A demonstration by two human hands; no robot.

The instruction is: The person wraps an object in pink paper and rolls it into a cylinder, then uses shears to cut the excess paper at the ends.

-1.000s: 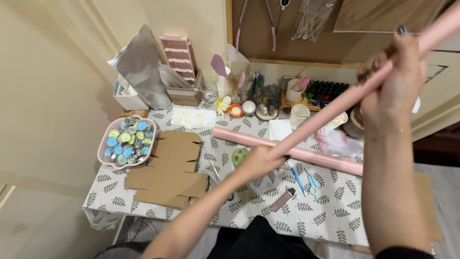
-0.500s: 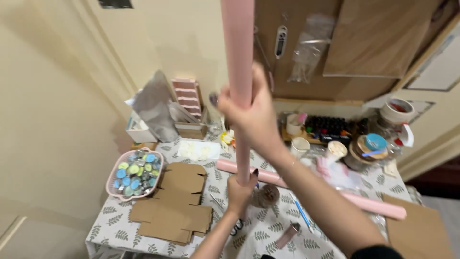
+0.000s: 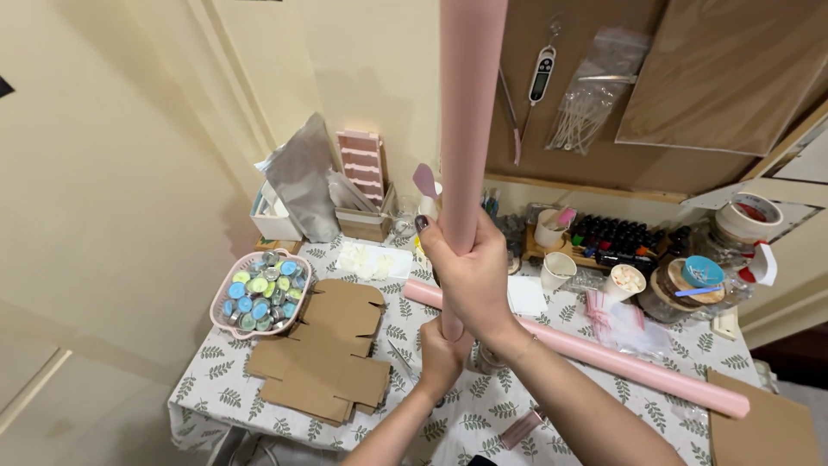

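Both hands hold a long pink paper roll (image 3: 467, 121) upright over the table. My right hand (image 3: 473, 276) is wrapped around its shaft about halfway up. My left hand (image 3: 442, 358) grips the roll's lower end just below. The top of the roll runs out of the frame. A second pink roll (image 3: 621, 362) lies flat across the leaf-patterned tablecloth (image 3: 216, 380), passing behind my hands.
Flat brown cardboard pieces (image 3: 323, 354) lie left of my hands. A pink basket (image 3: 259, 295) of small round tins stands further left. Cups, dark bottles (image 3: 617, 237), tape rolls (image 3: 743, 220) and a silver bag (image 3: 297, 181) crowd the back. A corkboard (image 3: 604, 164) hangs behind.
The roll has swung from a slant towards the upper right to upright. My right hand has slid down the shaft closer to my left hand, and the view has lifted towards the wall.
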